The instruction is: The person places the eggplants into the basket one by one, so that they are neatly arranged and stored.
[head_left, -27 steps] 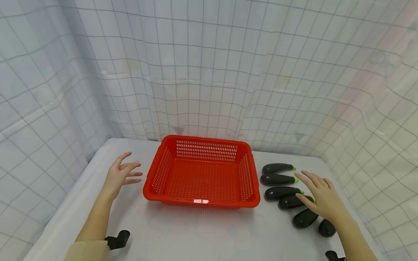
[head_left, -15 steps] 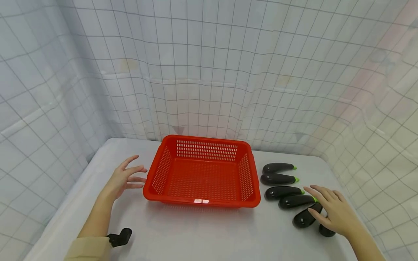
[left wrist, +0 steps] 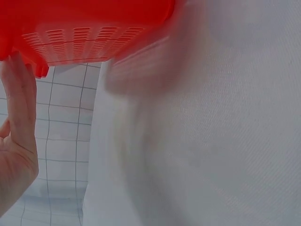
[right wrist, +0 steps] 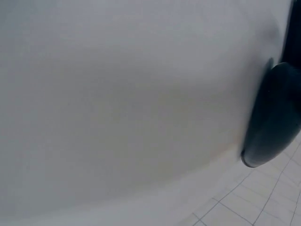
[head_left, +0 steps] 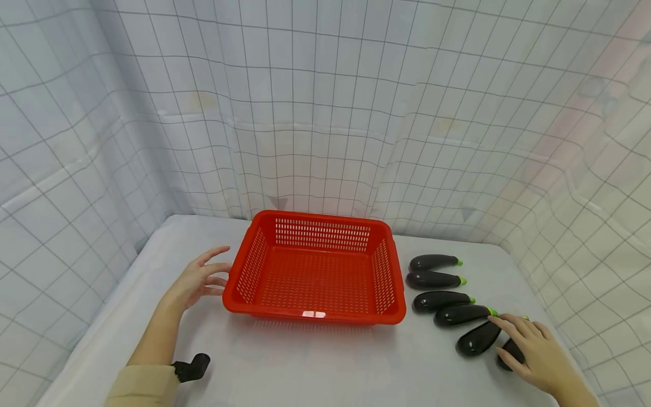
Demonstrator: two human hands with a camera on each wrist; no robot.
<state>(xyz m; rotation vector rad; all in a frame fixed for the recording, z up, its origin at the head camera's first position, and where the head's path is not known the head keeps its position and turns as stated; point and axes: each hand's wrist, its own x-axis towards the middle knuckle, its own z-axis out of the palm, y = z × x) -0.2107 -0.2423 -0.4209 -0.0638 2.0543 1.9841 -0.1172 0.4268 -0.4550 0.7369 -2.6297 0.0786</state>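
Note:
An open red plastic basket (head_left: 315, 277) with slotted walls stands mid-table. My left hand (head_left: 195, 282) is at its left side, fingers extended, their tips partly hidden by the rim; in the left wrist view the fingers reach up to the basket (left wrist: 84, 42). At the right, my right hand (head_left: 534, 350) lies over the nearest eggplant (head_left: 512, 351), its fingers spread loosely and the thumb off to the left. The hand covers part of that eggplant. A dark eggplant (right wrist: 275, 117) shows at the right wrist view's edge, where no fingers appear.
Several more dark eggplants with green stem ends lie between basket and right hand, among them a nearer one (head_left: 478, 339) and the farthest one (head_left: 434, 262). A white cloth covers the table (head_left: 305, 367). Gridded white curtains (head_left: 325, 113) hang behind and at both sides.
My right hand has moved toward me and slightly right, down over the nearest eggplant. My left hand has shifted right, up to the basket's left rim. Basket and eggplants have stayed put.

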